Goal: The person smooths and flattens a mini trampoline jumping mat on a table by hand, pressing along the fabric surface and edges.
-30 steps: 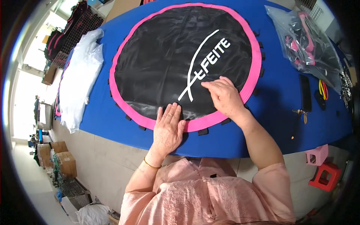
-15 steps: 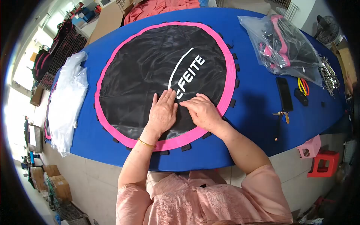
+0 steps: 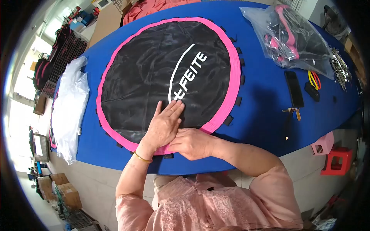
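A round black trampoline mat with a pink border, black tabs around its rim and white lettering lies spread on the blue table. My left hand rests flat on its lower part, fingers stretched toward the lower end of the lettering. A gold-coloured bangle circles the left wrist. Beside that wrist, my right hand is closed at the near pink border, with its fingers curled and pressed together on the edge. Its fingertips are partly hidden beside the left hand.
On the right of the blue table are a clear bag with black and pink pieces, a phone, keys, yellow and red bands and metal parts. White plastic packaging lies left. A red stool stands on the floor.
My right hand has moved from the black mesh toward me, down to the pink border, and closed there. The left hand has slid slightly nearer. The whole view has shifted a little.
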`<move>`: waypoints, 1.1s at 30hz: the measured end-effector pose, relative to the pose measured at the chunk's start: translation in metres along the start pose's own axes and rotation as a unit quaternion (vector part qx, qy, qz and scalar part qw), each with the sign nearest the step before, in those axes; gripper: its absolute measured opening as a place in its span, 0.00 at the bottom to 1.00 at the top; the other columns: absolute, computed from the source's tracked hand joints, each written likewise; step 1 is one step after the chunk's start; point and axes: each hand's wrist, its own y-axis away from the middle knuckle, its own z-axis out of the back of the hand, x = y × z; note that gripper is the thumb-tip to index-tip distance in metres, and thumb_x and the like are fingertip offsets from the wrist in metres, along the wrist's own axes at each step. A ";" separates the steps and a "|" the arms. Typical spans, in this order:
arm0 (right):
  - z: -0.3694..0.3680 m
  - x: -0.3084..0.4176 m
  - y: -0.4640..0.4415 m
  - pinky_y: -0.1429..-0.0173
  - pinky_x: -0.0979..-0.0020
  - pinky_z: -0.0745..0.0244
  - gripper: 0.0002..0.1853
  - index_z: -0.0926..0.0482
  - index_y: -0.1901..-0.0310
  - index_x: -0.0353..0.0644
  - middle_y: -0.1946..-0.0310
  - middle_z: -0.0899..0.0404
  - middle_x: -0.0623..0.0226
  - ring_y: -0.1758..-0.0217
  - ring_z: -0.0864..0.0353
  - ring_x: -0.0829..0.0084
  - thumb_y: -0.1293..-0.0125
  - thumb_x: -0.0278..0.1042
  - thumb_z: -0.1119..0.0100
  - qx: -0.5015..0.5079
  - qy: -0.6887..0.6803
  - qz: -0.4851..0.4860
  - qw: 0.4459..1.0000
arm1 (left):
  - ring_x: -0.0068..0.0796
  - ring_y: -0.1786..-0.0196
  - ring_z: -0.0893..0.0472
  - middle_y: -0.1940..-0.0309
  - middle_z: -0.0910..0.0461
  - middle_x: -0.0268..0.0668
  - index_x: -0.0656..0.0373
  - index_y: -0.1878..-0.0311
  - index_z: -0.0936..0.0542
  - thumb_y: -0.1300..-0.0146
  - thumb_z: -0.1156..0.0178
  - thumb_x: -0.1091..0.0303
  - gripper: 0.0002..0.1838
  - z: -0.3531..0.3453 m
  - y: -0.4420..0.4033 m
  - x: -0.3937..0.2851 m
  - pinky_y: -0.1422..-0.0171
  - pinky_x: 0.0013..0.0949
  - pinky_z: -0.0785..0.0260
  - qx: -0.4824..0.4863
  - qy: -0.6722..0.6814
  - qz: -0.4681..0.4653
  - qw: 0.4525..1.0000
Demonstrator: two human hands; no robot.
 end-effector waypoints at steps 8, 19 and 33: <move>-0.005 -0.005 0.006 0.41 0.58 0.16 0.13 0.12 0.54 0.38 0.56 0.10 0.58 0.51 0.11 0.58 0.41 0.25 0.37 0.027 -0.005 0.014 1.000 | 0.41 0.17 0.33 0.22 0.28 0.39 0.59 0.23 0.27 0.22 0.46 0.65 0.26 -0.006 -0.060 -0.016 0.12 0.63 0.52 0.034 0.045 -0.081 0.995; -0.003 0.000 0.006 0.47 0.58 0.15 0.13 0.12 0.52 0.41 0.60 0.12 0.57 0.53 0.11 0.57 0.36 0.24 0.40 0.053 -0.016 -0.014 0.998 | 0.39 0.16 0.34 0.21 0.28 0.36 0.55 0.20 0.29 0.20 0.47 0.62 0.28 -0.010 -0.086 -0.043 0.10 0.64 0.60 0.101 0.062 -0.168 0.979; -0.007 -0.009 0.007 0.38 0.57 0.17 0.13 0.13 0.55 0.36 0.57 0.13 0.57 0.47 0.13 0.56 0.42 0.24 0.36 0.027 -0.054 0.013 0.998 | 0.42 0.18 0.31 0.22 0.27 0.40 0.55 0.21 0.28 0.23 0.43 0.67 0.28 0.016 -0.016 0.012 0.13 0.69 0.57 0.038 -0.017 -0.011 0.999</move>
